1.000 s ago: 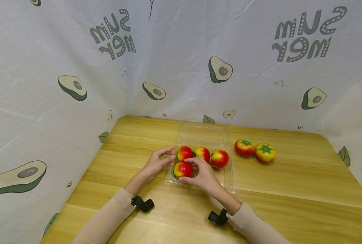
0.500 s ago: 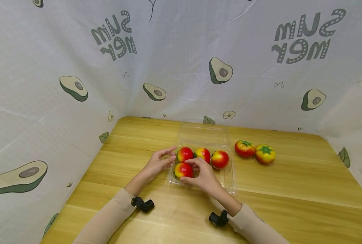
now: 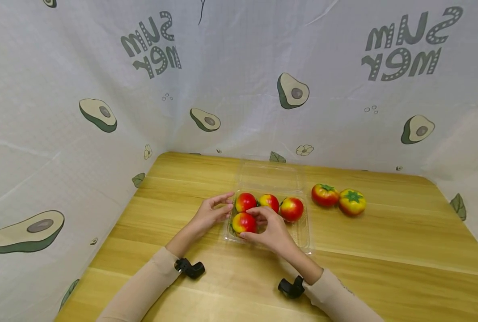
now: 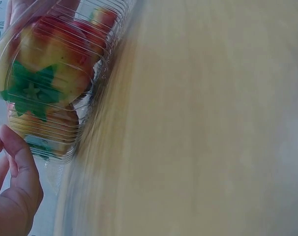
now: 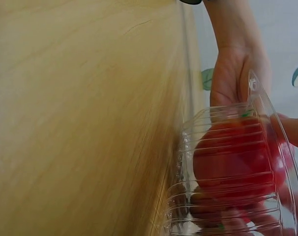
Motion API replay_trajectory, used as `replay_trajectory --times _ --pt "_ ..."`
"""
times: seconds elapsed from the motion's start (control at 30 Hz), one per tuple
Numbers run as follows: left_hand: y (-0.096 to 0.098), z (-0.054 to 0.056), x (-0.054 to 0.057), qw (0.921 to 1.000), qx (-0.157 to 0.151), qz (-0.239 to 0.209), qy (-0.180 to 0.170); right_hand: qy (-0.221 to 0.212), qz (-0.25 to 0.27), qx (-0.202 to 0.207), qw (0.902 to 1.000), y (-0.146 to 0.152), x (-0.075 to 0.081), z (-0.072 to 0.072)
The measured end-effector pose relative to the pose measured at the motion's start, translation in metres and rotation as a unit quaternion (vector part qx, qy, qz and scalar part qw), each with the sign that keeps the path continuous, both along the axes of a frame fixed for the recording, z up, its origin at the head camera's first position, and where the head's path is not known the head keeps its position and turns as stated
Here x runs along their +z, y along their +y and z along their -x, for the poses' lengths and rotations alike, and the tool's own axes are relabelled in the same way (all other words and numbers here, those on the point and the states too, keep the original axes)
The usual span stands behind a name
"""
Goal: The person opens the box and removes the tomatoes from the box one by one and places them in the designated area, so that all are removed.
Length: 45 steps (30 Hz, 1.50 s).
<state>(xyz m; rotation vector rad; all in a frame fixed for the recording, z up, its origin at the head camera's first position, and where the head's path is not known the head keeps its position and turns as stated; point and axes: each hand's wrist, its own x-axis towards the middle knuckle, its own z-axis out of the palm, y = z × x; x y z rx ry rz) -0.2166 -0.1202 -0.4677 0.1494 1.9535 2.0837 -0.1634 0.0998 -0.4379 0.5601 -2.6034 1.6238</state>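
A clear hinged plastic box (image 3: 309, 232) lies open on the table, holding several red-and-yellow tomatoes with green star-shaped tops. My right hand (image 3: 272, 232) grips the front-left tomato (image 3: 244, 222) inside it, thumb on the near side and fingers behind. At the box's left rim, my left hand (image 3: 210, 214) rests with thumb and forefinger apart in the head view. The left wrist view shows that hand (image 4: 18, 187) with its fingertips right at the rim, beside a tomato (image 4: 55, 54) behind the ribbed wall. Another tomato (image 5: 232, 162) shows red through the box in the right wrist view.
Two more tomatoes lie on the wooden table (image 3: 383, 250) right of the box: one mostly red (image 3: 324, 195), one yellower (image 3: 352, 202). The box's lid (image 3: 270, 174) is folded back toward the printed curtain (image 3: 243, 67) behind the table.
The head view shifts slightly. My right hand stays on the front-left tomato, which has tipped a little, and my left hand stays at the rim.
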Motion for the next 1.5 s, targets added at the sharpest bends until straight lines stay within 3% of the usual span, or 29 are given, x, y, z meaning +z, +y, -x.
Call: replay_trajectory --times 0.53,1.07,1.5 --pt "0.0 0.0 0.0 1.0 -0.009 0.0 0.003 0.019 0.008 -0.011 0.9997 0.002 -0.001 -0.001" --pt "0.0 -0.001 -0.002 0.9999 -0.009 0.0 0.005 -0.015 0.032 -0.023 0.9991 0.005 0.0 -0.005" --pt "0.0 0.001 -0.001 1.0 -0.009 -0.001 0.002 0.046 0.029 0.009 0.9985 0.011 -0.004 -0.002"
